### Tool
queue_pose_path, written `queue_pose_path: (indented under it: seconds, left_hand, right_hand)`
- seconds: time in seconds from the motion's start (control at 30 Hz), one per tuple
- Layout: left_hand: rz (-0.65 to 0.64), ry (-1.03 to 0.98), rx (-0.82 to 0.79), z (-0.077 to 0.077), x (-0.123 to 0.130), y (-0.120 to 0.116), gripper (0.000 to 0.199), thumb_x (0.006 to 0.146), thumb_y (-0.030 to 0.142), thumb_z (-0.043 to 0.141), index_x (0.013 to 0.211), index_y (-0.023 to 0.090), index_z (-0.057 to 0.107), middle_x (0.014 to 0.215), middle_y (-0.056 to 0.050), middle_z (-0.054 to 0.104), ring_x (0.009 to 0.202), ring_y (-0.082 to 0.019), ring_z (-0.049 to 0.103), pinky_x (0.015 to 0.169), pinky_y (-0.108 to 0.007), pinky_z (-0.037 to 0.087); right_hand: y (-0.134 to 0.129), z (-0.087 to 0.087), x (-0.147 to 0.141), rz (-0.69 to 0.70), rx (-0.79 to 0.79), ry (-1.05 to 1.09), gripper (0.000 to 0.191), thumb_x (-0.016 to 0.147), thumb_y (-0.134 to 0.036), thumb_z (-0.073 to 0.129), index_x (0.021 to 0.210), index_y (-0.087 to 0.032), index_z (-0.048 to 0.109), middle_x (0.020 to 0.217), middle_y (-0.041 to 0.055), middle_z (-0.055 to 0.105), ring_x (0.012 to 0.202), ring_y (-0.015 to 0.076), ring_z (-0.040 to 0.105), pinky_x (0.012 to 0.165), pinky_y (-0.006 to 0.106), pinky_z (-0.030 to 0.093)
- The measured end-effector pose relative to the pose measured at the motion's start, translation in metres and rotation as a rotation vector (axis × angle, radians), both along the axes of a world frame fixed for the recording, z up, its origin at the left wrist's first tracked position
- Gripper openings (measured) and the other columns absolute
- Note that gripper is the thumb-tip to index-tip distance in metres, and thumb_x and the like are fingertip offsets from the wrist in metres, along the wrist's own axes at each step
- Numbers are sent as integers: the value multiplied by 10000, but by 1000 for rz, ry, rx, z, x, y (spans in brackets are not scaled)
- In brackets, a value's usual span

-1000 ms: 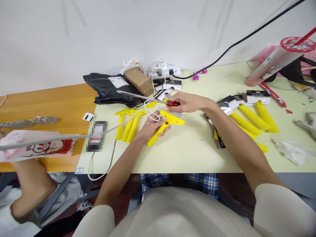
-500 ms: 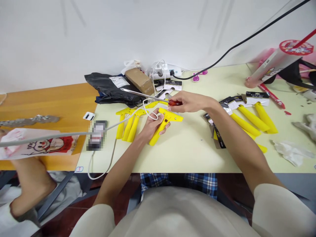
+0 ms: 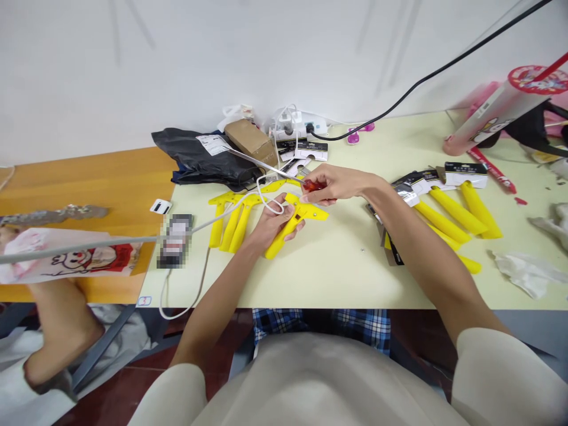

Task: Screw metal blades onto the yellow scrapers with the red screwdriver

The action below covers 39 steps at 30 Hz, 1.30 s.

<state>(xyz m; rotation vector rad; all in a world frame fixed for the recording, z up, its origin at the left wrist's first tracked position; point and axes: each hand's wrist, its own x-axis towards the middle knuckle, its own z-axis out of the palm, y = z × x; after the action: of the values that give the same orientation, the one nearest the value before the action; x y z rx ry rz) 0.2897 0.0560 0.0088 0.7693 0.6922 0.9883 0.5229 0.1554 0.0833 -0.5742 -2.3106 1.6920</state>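
My left hand (image 3: 271, 222) grips a yellow T-shaped tool (image 3: 284, 234) by its handle, with the wide head toward the right. Just above that head, my right hand (image 3: 332, 182) is closed on the red handle of a screwdriver (image 3: 261, 163), whose long metal shaft points up and left, away from the yellow tool. Left of my left hand lie several more yellow tools (image 3: 227, 228) on the pale table (image 3: 328, 278). Under and beyond my right forearm are several yellow-handled tools (image 3: 457, 210) with black and white cards.
A black plastic bag (image 3: 199, 160), a cardboard box (image 3: 252, 141) and a power strip (image 3: 295, 124) stand at the back. A white cable crosses by my left hand. A large cup (image 3: 492, 118) leans at the right. Another person's arm (image 3: 66, 319) is at the far left.
The screwdriver's shaft has tilted and its tip has shifted slightly right and up. The yellow tool's handle has swung slightly left. Both hands keep their holds.
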Motion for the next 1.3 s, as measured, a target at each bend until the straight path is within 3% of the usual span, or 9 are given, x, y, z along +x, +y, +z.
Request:
queue_pose_path:
  seconds: [0.37, 0.5, 0.6, 0.7, 0.83, 0.9, 0.97, 1.1, 1.3]
  left_hand:
    - [-38, 9, -6, 1, -2, -1, 525, 833, 433, 988, 1094, 250, 571, 857, 20, 628, 636, -137, 674, 400, -181, 352]
    - [0, 10, -31, -1, 3, 0, 493, 879, 457, 954, 1153, 248, 601, 935, -7, 658, 678, -122, 666, 423, -187, 370]
    - [80, -2, -26, -5, 7, 4, 502, 872, 468, 960, 1123, 247, 586, 966, -2, 650, 714, -113, 665, 445, -189, 394]
    - [166, -29, -14, -8, 8, 9, 524, 857, 465, 973, 1067, 244, 547, 990, 9, 636, 756, -103, 670, 471, -184, 408]
    - [195, -36, -12, -13, 9, 12, 533, 838, 395, 994, 1068, 245, 537, 1011, 19, 622, 776, -92, 662, 502, -183, 424]
    - [177, -34, -30, -16, 11, 12, 535, 825, 345, 1003, 1078, 243, 543, 1011, 19, 621, 789, -93, 662, 521, -182, 435]
    - [162, -36, -60, -19, 13, 11, 540, 813, 310, 1008, 1074, 239, 540, 1013, 13, 625, 810, -100, 669, 540, -181, 446]
    - [167, -22, -96, -22, 15, 11, 524, 828, 294, 992, 1050, 238, 521, 985, 11, 623, 817, -106, 668, 545, -179, 438]
    - [195, -1, -110, -22, 16, 13, 552, 806, 287, 1002, 1010, 242, 491, 962, 28, 604, 779, -96, 652, 515, -182, 405]
  right_hand:
    - [4, -7, 1, 25, 3, -25, 474, 1049, -531, 766, 775, -192, 580, 571, -76, 538, 517, 79, 434, 521, 237, 298]
    - [6, -2, 1, -56, 188, -75, 484, 1034, -525, 764, 751, -198, 547, 612, -80, 485, 565, 87, 368, 550, 271, 262]
    - [3, 13, 7, -189, 441, -114, 450, 1049, -427, 749, 734, -196, 525, 644, -69, 434, 619, 99, 327, 581, 304, 249]
    - [-5, 39, 23, -315, 584, -204, 356, 1086, -392, 690, 805, -194, 597, 658, -38, 493, 625, 119, 368, 602, 338, 290]
    - [-23, 77, 54, -426, 731, -230, 319, 1075, -566, 655, 967, -280, 746, 871, 39, 679, 731, 200, 566, 668, 414, 448]
    - [-36, 93, 67, -513, 768, -161, 286, 999, -653, 730, 1085, -390, 804, 1040, 40, 755, 852, 275, 672, 722, 498, 528]
    - [-50, 106, 75, -666, 778, -81, 268, 903, -641, 851, 1076, -437, 824, 1036, 18, 800, 872, 325, 718, 737, 559, 563]
    - [-73, 120, 77, -856, 791, 69, 244, 802, -496, 968, 993, -459, 820, 991, 5, 803, 948, 395, 765, 782, 602, 597]
    - [-73, 117, 66, -742, 724, 76, 265, 859, -408, 915, 1076, -441, 766, 1012, 2, 809, 973, 391, 790, 850, 579, 603]
